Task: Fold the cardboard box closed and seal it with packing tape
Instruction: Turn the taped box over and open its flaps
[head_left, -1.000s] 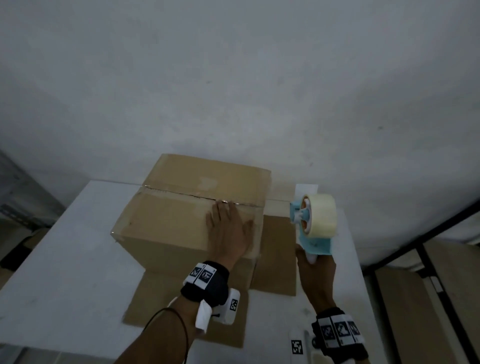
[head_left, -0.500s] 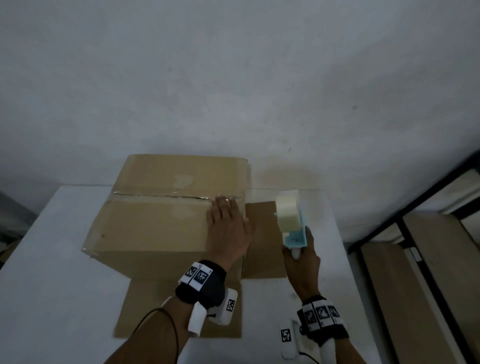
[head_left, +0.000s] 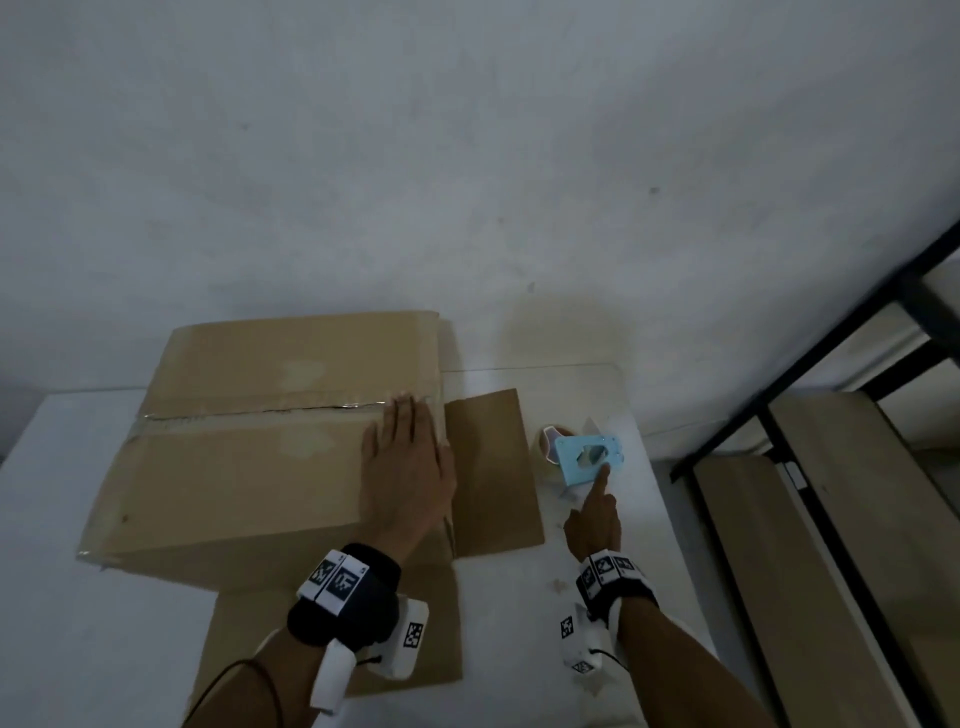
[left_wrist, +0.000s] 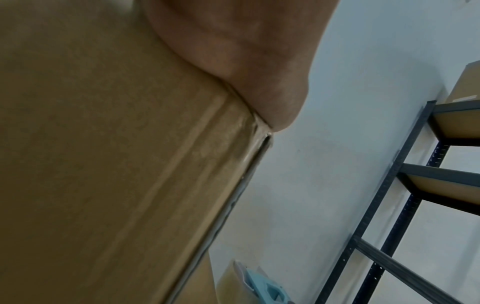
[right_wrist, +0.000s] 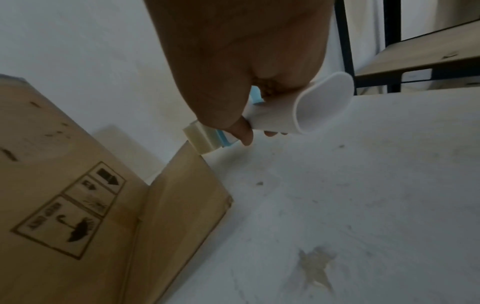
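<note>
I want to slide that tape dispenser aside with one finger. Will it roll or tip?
Probably not roll: the tape dispenser lies on its flat blue side on the table. It looks light plastic, so the right hand could likely skid it easily; off-centre pushes may spin it.

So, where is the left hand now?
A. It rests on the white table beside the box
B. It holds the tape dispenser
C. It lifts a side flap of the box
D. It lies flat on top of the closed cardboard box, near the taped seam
D: the left hand lies with straight fingers on top of the cardboard box, fingertips near the taped seam, while the right hand is at the tape dispenser.
</note>
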